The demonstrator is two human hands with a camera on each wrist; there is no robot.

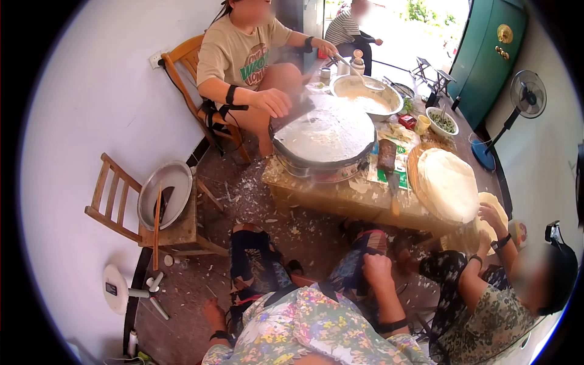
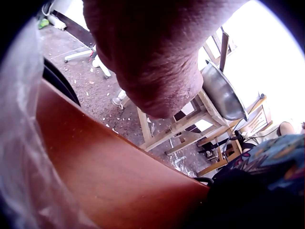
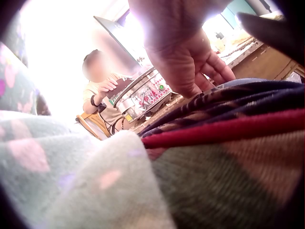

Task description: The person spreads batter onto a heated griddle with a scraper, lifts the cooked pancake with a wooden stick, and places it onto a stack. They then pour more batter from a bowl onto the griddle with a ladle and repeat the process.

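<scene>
My left hand [image 1: 214, 315] hangs low beside my left thigh, near the edge of a reddish-brown wooden seat [image 2: 109, 167]. In the left wrist view the heel of that hand fills the top, and its fingers are mostly hidden. Nothing shows in its grasp. My right hand [image 1: 378, 267] rests on my right thigh, over the patterned dark trousers [image 1: 353, 267]. Its fingers [image 3: 217, 67] lie loosely bent on the cloth in the right wrist view, holding nothing. Ahead, a round griddle [image 1: 325, 131] carries a pale sheet of batter.
Across the table [image 1: 304, 194], a person holds a dark flat scraper [image 1: 298, 114] and a ladle [image 1: 350, 66] over a batter basin [image 1: 380, 109]. Stacked flatbreads [image 1: 448, 182] and a spatula [image 1: 394, 191] lie to the right. Another person handles a flatbread [image 1: 493, 210]. Left stands a chair with a metal basin [image 1: 146, 201].
</scene>
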